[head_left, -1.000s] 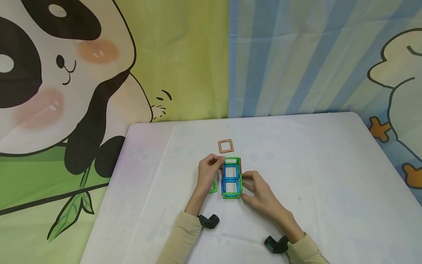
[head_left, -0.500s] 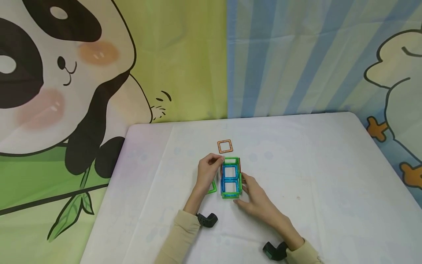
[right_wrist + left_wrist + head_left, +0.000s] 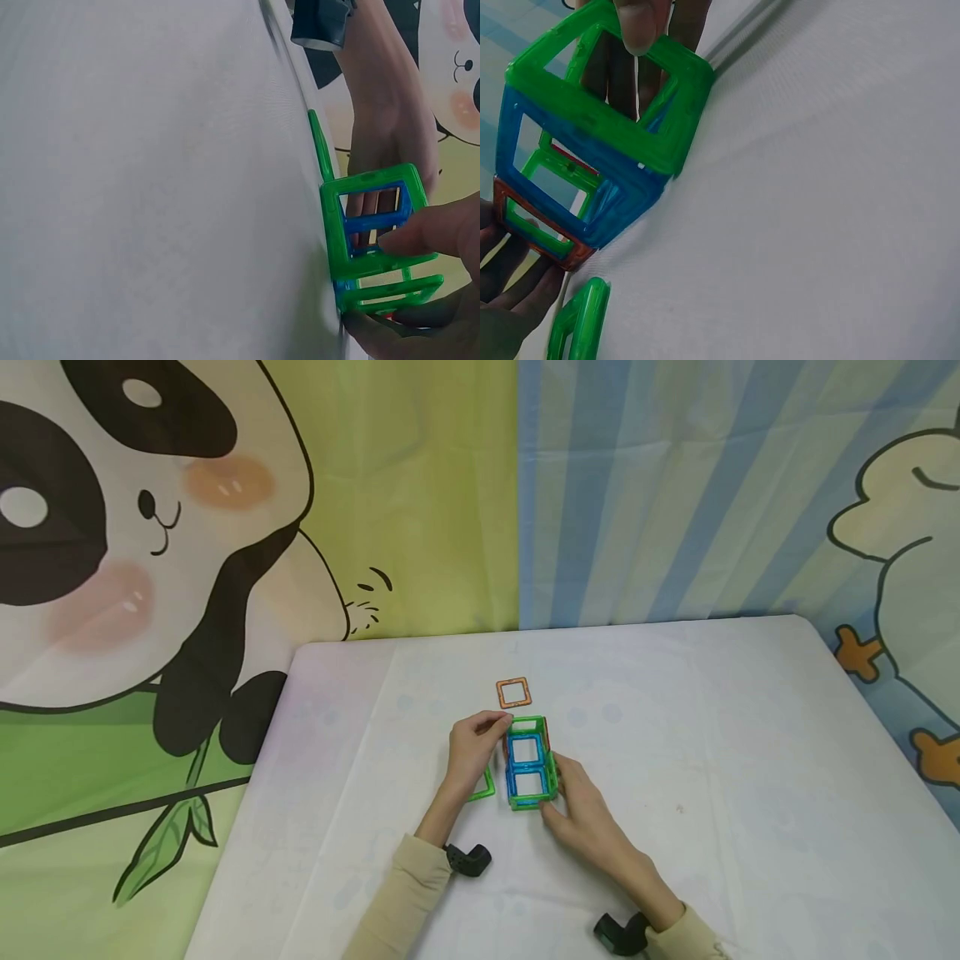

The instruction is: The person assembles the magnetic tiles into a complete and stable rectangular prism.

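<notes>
A box built of blue, green and red frame-shaped magnetic tiles (image 3: 527,766) stands on the white table. My left hand (image 3: 471,750) pinches its far left corner; in the left wrist view, the fingers (image 3: 526,289) lie against a red tile (image 3: 544,240). My right hand (image 3: 588,814) holds the near right part. Its thumb (image 3: 424,231) presses the green end tile (image 3: 341,225), with the other fingers along the side. Beside it, a green side tile (image 3: 394,296) leans at an angle. Parts of the box's left side are hidden by my left hand.
Beyond the box an orange square tile (image 3: 513,692) lies flat. A green tile (image 3: 486,785) lies left of the box, partly behind my left hand. Black wrist cameras (image 3: 468,860) sit on both wrists. A printed curtain (image 3: 675,485) hangs behind the table.
My right hand's thumb has moved from the box's right side to its near end. The box's near end has shifted slightly right, and its green right side leans outward. My left hand stays put.
</notes>
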The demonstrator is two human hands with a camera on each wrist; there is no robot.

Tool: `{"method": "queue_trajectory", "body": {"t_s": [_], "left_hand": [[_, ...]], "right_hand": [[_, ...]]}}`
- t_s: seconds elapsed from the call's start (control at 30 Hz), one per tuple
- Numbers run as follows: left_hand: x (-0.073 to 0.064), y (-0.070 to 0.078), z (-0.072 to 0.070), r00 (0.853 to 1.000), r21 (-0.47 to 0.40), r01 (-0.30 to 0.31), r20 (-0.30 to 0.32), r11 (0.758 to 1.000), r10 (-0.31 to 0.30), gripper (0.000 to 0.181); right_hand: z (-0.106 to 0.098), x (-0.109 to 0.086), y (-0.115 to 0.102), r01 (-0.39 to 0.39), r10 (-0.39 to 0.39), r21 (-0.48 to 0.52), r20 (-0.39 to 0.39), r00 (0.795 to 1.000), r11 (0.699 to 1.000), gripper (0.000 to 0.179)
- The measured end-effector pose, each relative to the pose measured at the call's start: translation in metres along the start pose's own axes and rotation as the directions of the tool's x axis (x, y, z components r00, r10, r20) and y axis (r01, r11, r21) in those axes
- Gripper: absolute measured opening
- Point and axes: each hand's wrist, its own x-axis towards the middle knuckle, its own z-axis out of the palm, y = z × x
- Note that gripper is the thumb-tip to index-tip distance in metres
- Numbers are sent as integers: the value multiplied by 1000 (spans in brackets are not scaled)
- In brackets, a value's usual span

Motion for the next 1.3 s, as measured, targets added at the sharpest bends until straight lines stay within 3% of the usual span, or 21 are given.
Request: {"method": "queue_trajectory", "body": {"t_s": [0.47,0.93,1.3], "left_hand": [[-7,-4,-10,1000,-29,5,13,1000,-5,25],[-22,-2,-19,995,-6,66,82,998,-65,28],[-34,2,-15,990,-4,118,72,993,-118,28]], "right_hand": [[-17,6,13,11,-12,-37,-37,999,999,62],[-36,22,30,-9,2,-70,-99,995,998,47],[-46,40,36,-90,84,-101,-66,994,991,46]]}}
